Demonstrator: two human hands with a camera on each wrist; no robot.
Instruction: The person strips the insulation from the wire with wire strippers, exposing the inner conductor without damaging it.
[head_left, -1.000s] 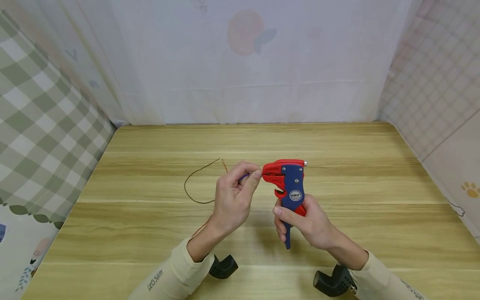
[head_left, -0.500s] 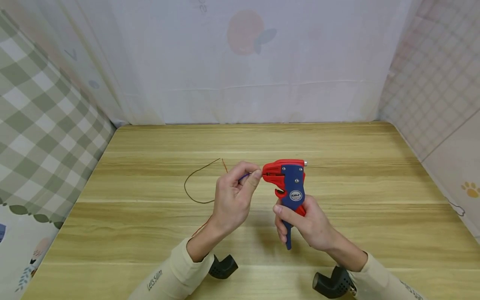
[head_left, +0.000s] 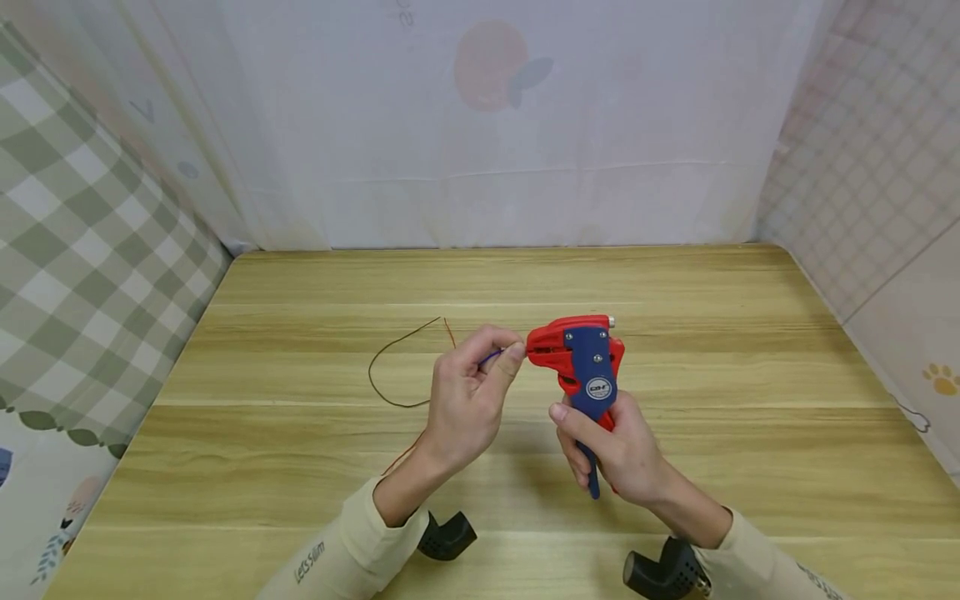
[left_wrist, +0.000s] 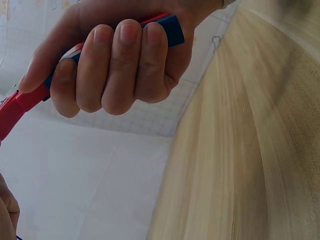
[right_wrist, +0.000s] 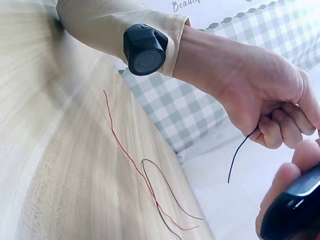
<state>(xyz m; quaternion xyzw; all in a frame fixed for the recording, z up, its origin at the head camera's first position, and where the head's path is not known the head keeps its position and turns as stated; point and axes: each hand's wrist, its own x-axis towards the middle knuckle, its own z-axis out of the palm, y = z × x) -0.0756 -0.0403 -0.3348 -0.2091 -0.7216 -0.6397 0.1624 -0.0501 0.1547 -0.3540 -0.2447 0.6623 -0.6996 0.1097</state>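
My left hand (head_left: 468, 400) pinches a thin blue wire (head_left: 491, 356) between thumb and forefinger, close to the nose of a red and blue wire stripper (head_left: 588, 367). Inside the jaws the wire's tip cannot be made out. My right hand (head_left: 618, 454) grips the stripper's handles, with its fingers curled round them in the left wrist view. The blue wire's loose tail (right_wrist: 234, 159) hangs below my left hand in the right wrist view.
On the wooden table (head_left: 262, 333) lie a red wire (right_wrist: 120, 145) and a dark brown wire (right_wrist: 171, 189), crossing each other, partly behind my left hand in the head view. Printed cloth (head_left: 525, 167) hangs at the back and sides.
The right hand's grip has tightened on the stripper. Its handle has swung slightly right, and a red lever now sticks out at the back of its head. The left hand has hardly moved.
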